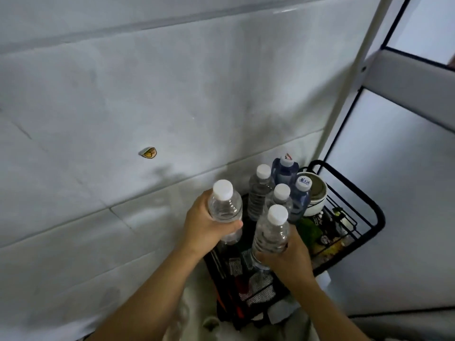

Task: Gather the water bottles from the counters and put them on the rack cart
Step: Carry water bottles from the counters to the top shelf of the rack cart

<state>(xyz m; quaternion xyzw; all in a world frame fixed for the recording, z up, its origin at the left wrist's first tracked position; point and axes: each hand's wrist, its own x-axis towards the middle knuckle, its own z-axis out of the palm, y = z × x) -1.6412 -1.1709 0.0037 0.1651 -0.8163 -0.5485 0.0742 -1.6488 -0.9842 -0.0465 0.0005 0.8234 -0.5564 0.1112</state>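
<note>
My left hand (pixel 205 227) grips a clear water bottle (pixel 225 207) with a white cap, upright, over the left side of the black wire rack cart (pixel 369 205). My right hand (pixel 289 257) holds a second clear white-capped bottle (pixel 270 233) upright over the cart's middle. Behind them several bottles stand in the cart: two clear ones (pixel 258 190) (pixel 280 195) and two blue-tinted ones (pixel 284 169) (pixel 301 195).
A white bowl-like container with a dark lid (pixel 316 196) and colourful packets (pixel 327 239) fill the cart's right side. A tiled wall (pixel 123 107) with a small sticker (pixel 148 152) runs along the left. A white pole (pixel 344 94) and frosted panels rise at the right.
</note>
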